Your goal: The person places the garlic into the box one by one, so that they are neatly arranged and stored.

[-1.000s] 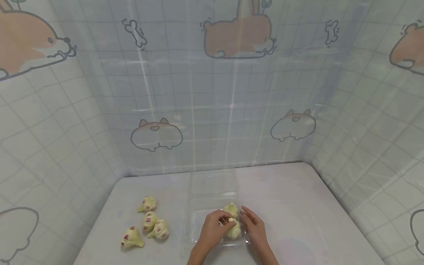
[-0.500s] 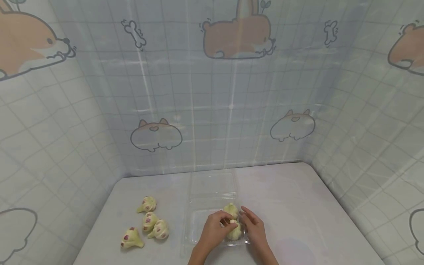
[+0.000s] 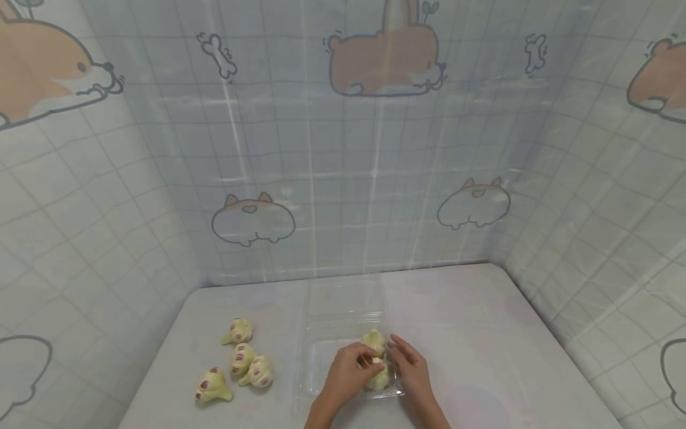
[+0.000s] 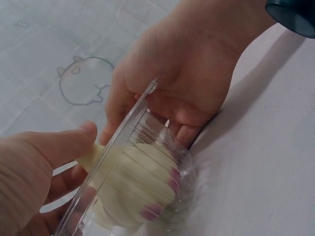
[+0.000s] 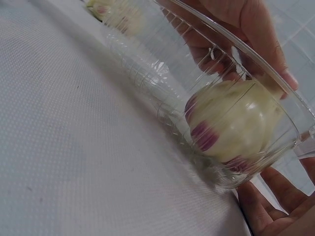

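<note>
In the head view, my left hand (image 3: 345, 372) reaches over a clear plastic clamshell box (image 3: 320, 364) and pinches the stem of a garlic bulb (image 3: 378, 381) between thumb and fingers. That bulb sits at the near right end of the box; its purple-marked base shows through the ribbed wall in the right wrist view. Just behind it in the box is a second garlic bulb (image 3: 374, 338), partly covered by the left fingers. My right hand (image 3: 414, 370) lies along the outside of the box's right wall, fingers loosely bent and holding nothing.
The box's clear lid (image 3: 345, 296) lies folded back toward the wall. To the left of the box, several more garlic bulbs (image 3: 213, 386) with purple patches lie on the white table (image 3: 482, 333). A dog-print curtain (image 3: 370, 149) encloses the table at the back and sides.
The front garlic bulb has shifted slightly within the left hand's pinch. Both hands otherwise keep nearly the same place, and the loose bulbs have not moved.
</note>
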Tool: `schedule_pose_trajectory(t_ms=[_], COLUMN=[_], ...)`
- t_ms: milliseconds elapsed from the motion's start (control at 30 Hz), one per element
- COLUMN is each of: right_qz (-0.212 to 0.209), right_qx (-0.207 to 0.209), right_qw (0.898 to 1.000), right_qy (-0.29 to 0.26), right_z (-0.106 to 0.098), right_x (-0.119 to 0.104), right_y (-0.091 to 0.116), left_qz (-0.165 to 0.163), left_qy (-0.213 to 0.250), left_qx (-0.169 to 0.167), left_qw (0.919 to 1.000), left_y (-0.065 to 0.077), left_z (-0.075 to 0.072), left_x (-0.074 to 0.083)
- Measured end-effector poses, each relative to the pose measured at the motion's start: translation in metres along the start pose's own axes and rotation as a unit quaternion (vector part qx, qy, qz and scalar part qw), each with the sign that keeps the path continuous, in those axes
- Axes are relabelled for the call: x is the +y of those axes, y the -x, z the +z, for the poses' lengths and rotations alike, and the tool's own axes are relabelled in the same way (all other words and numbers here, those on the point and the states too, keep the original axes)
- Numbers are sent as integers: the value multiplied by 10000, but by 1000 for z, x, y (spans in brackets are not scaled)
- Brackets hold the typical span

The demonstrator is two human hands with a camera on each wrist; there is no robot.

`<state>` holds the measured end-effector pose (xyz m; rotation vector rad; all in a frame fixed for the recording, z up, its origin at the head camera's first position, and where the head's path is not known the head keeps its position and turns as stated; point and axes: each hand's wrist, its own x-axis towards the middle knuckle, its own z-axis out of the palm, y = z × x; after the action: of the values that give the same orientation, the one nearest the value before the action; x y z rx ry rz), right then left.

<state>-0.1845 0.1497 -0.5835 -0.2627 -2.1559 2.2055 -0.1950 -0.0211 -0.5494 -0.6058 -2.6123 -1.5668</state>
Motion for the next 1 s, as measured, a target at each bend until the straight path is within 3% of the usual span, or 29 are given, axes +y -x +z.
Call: schedule_pose_trajectory(t_ms=[300,600,1000], right_qz=[-20,-72,78], right_qx=[-83,-93,-62], right_qw=[10000,9999,9999], right_qy=[-30,79,-15], right_z=[-1,2,0], right_x=[1,-32,2], right_y=[-1,18,0], left_qz=[-100,-33,73], left_qy=[22,89,144], left_qx=[-77,-92,-89], left_qw=[9999,9999,9998], left_y=[0,2,4], left_z=[-1,-1,-5], left_x=[0,-2,2])
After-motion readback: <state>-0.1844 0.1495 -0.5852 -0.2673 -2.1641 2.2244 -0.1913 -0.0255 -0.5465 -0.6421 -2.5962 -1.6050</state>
